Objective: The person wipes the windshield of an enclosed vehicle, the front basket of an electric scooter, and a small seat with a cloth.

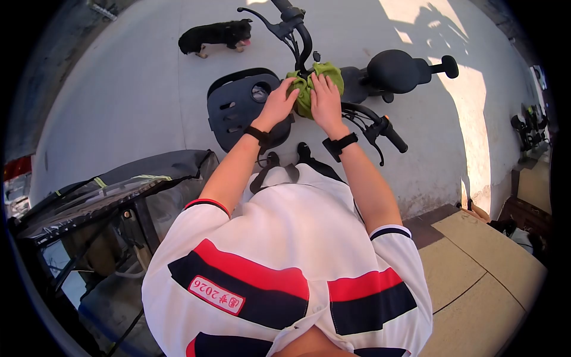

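Pale floor (148,107), sunlit strip (476,131); fingers (322,85) on green cloth (304,106)

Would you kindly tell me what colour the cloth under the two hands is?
The cloth is green, which shows best in the head view.

Handlebar grip (282,4) cut off (top edge), cloth (304,101) partly covered
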`<state>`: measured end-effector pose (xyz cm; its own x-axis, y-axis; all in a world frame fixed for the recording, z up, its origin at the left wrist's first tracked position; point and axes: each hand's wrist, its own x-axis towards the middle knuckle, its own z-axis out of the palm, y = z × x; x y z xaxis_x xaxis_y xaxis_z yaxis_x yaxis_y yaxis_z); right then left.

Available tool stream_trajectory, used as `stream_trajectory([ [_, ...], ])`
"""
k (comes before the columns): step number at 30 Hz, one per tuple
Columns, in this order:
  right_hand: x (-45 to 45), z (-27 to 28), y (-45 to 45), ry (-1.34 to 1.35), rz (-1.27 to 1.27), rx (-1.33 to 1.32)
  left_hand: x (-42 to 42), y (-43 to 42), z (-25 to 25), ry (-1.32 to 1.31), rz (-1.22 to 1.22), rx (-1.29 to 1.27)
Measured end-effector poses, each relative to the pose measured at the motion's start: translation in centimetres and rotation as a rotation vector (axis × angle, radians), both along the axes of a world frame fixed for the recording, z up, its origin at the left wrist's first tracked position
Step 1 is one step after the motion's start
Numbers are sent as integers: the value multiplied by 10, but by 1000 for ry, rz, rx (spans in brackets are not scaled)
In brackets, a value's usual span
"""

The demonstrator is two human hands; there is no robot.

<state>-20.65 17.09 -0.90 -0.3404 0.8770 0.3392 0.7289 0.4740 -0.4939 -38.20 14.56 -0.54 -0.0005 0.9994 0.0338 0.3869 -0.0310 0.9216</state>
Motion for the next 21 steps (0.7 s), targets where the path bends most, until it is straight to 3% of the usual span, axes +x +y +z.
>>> stream_trajectory([
  [11,-10,22,-31,-203,16,84,-17,6,-33,-35,61,-91],
  [14,-5,25,-40,-177,117,84,-20,5,-35,-15,75,-168],
  [21,3,22,-25,11,93,19,-24,6,-12,-25,-18,-35],
])
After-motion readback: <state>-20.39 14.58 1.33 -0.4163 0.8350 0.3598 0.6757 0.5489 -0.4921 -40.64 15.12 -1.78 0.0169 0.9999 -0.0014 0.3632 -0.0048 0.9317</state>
